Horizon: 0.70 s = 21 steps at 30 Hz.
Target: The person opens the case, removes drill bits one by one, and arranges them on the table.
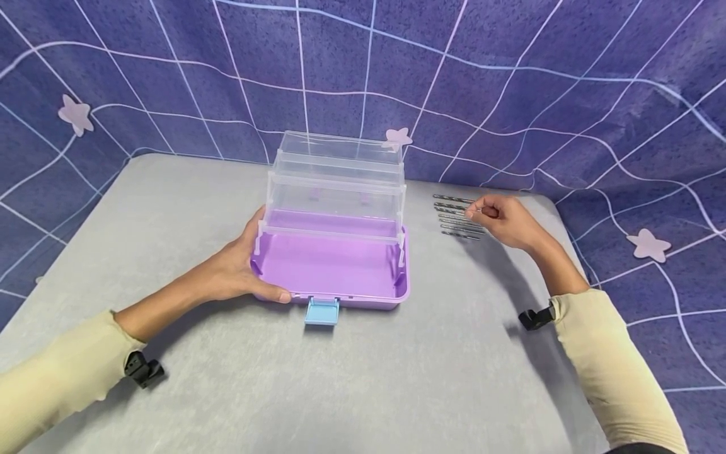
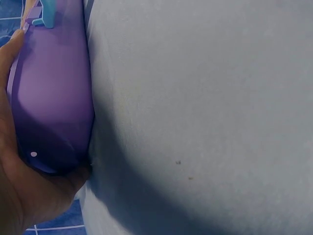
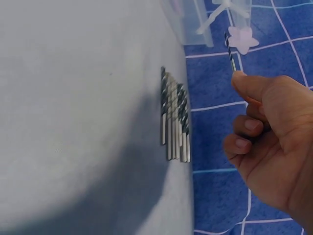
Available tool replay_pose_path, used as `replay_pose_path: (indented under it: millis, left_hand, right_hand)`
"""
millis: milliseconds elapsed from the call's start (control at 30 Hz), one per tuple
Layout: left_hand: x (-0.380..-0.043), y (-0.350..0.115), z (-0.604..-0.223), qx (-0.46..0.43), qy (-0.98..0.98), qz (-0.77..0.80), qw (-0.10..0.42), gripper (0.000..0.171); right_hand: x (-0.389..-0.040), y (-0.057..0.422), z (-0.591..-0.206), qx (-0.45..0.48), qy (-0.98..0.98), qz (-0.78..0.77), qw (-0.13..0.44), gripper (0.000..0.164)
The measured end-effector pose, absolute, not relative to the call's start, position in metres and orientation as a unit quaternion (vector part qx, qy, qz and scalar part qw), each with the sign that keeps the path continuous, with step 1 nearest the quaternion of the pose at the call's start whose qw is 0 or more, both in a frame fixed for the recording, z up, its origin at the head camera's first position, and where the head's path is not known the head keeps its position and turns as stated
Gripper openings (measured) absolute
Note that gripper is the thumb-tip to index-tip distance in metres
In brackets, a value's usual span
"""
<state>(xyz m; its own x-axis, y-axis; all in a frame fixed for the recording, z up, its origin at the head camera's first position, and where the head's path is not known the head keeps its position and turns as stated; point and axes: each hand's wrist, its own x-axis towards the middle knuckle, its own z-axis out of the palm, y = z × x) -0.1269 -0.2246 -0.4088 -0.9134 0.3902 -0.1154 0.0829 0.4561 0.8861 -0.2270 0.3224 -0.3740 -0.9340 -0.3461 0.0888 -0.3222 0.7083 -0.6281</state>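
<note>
A purple toolbox [image 1: 334,268] stands open on the grey table, its clear tiered trays [image 1: 337,170] raised toward the back. A light blue latch [image 1: 322,313] hangs down at the front. My left hand [image 1: 229,271] grips the box's left end, thumb along the front rim and fingers partly hidden behind the side. Over to the right, my right hand [image 1: 505,221] pinches one drill bit [image 3: 230,51] between thumb and forefinger, above the table. Beneath and beside that hand lie several drill bits [image 3: 164,105] in a row, spiral ends pointing left in the head view.
The grey tabletop [image 1: 363,384] extends around the box. Behind it and at both sides hangs a blue cloth [image 1: 340,69] with a line grid and pale stars. Black wrist cameras [image 1: 142,370] sit on both sleeves.
</note>
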Motion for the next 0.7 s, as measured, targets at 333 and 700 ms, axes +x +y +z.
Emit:
replay_pose_path:
  millis: [333, 700]
  left_hand:
    - [-0.129, -0.224, -0.411, 0.152, 0.837, 0.504, 0.148, 0.168]
    - [-0.128, -0.225, -0.412, 0.143, 0.839, 0.502, 0.152, 0.168]
  right_hand:
    - [-0.217, 0.337, -0.391, -0.173, 0.926, -0.334, 0.033, 0.014]
    - [-0.208, 0.347, -0.413, -0.167, 0.924, -0.339, 0.062, 0.012]
